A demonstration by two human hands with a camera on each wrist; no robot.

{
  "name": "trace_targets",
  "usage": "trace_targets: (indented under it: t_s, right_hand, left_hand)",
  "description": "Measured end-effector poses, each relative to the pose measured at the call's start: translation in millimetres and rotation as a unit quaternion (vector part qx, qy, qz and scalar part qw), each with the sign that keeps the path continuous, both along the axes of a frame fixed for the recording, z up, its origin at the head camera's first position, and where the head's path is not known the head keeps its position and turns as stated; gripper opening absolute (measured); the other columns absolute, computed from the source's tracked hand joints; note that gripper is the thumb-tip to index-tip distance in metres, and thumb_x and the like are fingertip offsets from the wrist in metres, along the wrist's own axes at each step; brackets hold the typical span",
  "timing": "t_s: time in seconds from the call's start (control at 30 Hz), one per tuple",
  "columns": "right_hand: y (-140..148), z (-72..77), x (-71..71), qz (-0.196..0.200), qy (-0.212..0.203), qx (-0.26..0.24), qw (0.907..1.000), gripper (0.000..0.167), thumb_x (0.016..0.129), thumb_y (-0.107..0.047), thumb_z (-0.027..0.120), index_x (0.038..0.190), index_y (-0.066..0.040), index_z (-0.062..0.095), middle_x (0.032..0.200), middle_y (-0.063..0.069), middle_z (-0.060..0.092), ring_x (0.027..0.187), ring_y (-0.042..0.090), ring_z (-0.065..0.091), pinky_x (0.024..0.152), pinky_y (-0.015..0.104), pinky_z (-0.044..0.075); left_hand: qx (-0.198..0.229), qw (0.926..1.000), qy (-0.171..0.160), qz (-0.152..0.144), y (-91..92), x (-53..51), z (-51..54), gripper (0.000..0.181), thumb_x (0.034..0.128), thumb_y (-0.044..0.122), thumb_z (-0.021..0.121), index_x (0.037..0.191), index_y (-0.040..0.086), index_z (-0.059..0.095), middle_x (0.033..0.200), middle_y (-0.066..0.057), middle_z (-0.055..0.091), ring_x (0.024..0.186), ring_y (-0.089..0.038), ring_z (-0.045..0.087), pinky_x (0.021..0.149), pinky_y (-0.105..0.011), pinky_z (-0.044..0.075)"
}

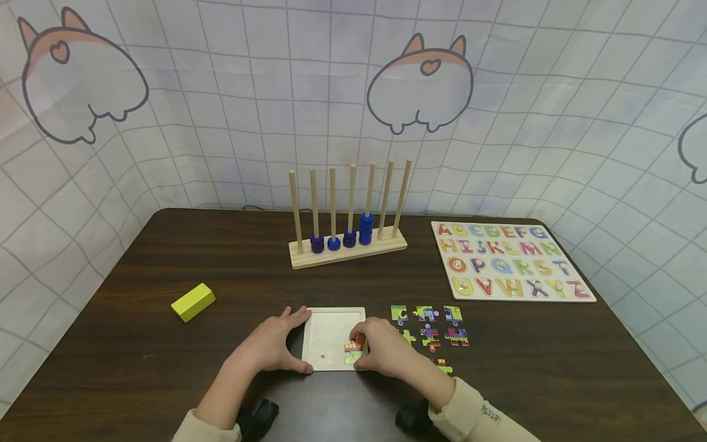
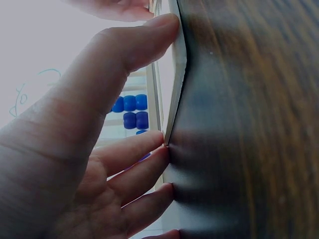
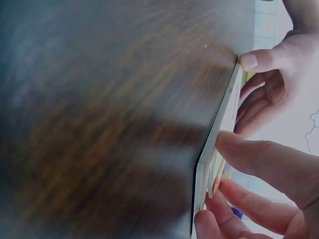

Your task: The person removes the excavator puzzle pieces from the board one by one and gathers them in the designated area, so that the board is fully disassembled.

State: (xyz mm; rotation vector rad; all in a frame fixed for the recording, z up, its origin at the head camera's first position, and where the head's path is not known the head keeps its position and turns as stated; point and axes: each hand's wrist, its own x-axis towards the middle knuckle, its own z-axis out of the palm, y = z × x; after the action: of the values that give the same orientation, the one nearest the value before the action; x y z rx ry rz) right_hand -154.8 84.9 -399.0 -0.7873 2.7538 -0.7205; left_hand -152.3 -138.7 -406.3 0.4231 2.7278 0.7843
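A shallow cream puzzle tray (image 1: 334,334) lies on the table in front of the person. The left hand (image 1: 274,345) rests along its left side, thumb at the near corner and index fingertip at the far one; its fingers are spread and fairly straight. At the tray's lower right corner, the right hand (image 1: 386,348) pinches a green and orange jigsaw piece (image 1: 353,353). In the right wrist view, the piece (image 3: 215,181) stands slightly tilted against the tray's rim, partly hidden by fingers. The right thumb (image 3: 234,144) lies over the tray's near edge.
Several loose jigsaw pieces (image 1: 429,334) lie right of the tray. Behind stands a wooden peg rack (image 1: 348,250) with blue beads. An alphabet board (image 1: 513,261) lies at the back right, a yellow block (image 1: 193,302) at the left. A grid-patterned cloth (image 1: 248,92) hangs behind the table.
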Motion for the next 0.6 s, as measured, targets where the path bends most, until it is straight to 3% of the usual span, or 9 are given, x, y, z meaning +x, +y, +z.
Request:
trace_targets:
  t_s: [0.6]
  right_hand:
    - [3.3,0.1,0.6,0.003,-0.005,-0.036,0.9993,0.033,0.06,-0.008,0.082,0.089,0.0,0.068,0.072,0.001,0.056,0.066,0.011,0.047,0.06,0.022,0.039]
  left_hand:
    - [0.001,1.0,0.001,-0.006,-1.8,-1.4,-1.8,0.097,0.055,0.041,0.086,0.135,0.007,0.045,0.142,-0.007,0.039,0.133,-0.034,0.026,0.1,-0.054,0.029]
